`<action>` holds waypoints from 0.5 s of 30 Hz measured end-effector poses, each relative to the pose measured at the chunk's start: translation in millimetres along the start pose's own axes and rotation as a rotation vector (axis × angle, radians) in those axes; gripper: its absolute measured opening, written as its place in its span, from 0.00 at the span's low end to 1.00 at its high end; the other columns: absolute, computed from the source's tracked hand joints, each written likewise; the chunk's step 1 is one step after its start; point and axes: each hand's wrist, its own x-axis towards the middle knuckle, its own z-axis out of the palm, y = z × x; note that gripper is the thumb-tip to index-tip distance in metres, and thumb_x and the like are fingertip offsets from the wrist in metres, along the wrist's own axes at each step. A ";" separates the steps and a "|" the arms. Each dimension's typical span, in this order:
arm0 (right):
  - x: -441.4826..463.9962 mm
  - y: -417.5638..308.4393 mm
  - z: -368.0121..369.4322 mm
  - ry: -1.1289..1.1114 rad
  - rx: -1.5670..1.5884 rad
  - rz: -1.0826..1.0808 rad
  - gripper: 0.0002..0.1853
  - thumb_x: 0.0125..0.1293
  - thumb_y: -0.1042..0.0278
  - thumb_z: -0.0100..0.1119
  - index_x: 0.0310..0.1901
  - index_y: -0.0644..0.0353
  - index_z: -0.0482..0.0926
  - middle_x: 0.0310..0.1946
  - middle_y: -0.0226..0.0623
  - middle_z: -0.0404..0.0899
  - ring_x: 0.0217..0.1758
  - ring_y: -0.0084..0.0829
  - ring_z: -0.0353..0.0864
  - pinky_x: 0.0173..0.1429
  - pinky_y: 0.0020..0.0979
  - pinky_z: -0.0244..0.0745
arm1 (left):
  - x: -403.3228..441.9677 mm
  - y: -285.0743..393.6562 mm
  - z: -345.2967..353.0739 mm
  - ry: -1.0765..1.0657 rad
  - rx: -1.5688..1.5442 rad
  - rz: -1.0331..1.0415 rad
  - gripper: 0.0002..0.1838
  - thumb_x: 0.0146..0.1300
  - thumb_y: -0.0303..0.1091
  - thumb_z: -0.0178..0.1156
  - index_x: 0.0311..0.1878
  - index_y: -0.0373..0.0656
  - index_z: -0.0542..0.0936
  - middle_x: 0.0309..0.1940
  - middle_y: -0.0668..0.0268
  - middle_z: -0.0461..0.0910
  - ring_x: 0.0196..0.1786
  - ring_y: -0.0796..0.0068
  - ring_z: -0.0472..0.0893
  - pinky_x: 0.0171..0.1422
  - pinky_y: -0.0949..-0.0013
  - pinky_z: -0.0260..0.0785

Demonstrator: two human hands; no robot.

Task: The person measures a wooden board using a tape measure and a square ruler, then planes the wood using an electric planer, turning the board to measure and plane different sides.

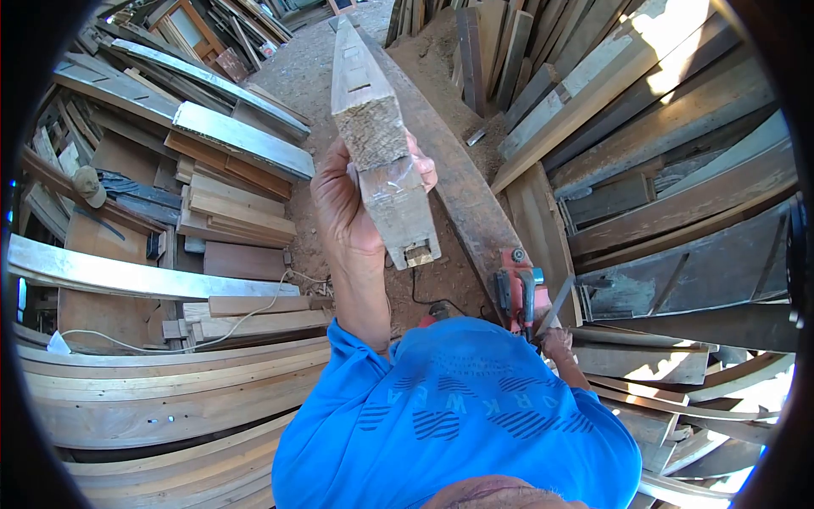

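My left hand (341, 199) is closed around a thick timber piece (397, 208), raised in front of me. The timber has small rectangular slots on its far face, a rough end-grain part in the middle and a notch at its near end. Low by my right side, my right hand (558, 343) is closed on a thin, flat, grey strip (558, 304); its exact kind is unclear. Beside that hand, a red and teal power tool (519, 293) rests on a long, dusty wooden beam (462, 182).
Stacked boards (233, 204) lie to the left, with a pale cord (246, 327) running across them. Planks (670, 178) lean and pile up on the right. Sawdust (424, 59) covers the ground ahead, and a dark cable (424, 299) lies near my body.
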 end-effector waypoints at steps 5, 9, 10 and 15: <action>3.4 -5.2 2.6 0.011 -0.032 -0.142 0.17 0.60 0.57 0.66 0.48 0.53 0.87 0.50 0.50 0.86 0.59 0.51 0.83 0.65 0.52 0.74 | 10.4 -15.9 5.4 0.119 -0.057 0.088 0.22 0.70 0.38 0.56 0.59 0.30 0.77 0.47 0.43 0.81 0.49 0.50 0.80 0.59 0.48 0.71; 5.2 -7.7 -8.7 -0.018 -0.026 -0.130 0.17 0.59 0.59 0.64 0.49 0.52 0.87 0.51 0.52 0.85 0.60 0.54 0.82 0.66 0.54 0.74 | 28.5 -22.2 0.7 0.072 -0.222 0.031 0.19 0.73 0.35 0.59 0.61 0.32 0.76 0.53 0.45 0.83 0.57 0.51 0.84 0.63 0.41 0.78; 3.4 -9.9 -12.0 -0.020 -0.024 -0.110 0.18 0.59 0.58 0.64 0.50 0.52 0.86 0.52 0.52 0.84 0.60 0.54 0.81 0.66 0.54 0.74 | 32.2 -26.1 6.4 0.099 -0.208 0.041 0.19 0.73 0.34 0.60 0.62 0.34 0.74 0.54 0.48 0.84 0.58 0.52 0.85 0.65 0.42 0.80; -5.8 -10.4 -17.2 -0.007 0.015 -0.010 0.20 0.59 0.57 0.64 0.54 0.51 0.84 0.54 0.53 0.82 0.61 0.56 0.80 0.66 0.55 0.74 | 43.2 -31.6 6.6 0.082 -0.219 0.046 0.20 0.75 0.35 0.58 0.64 0.34 0.72 0.58 0.48 0.81 0.61 0.52 0.83 0.68 0.39 0.76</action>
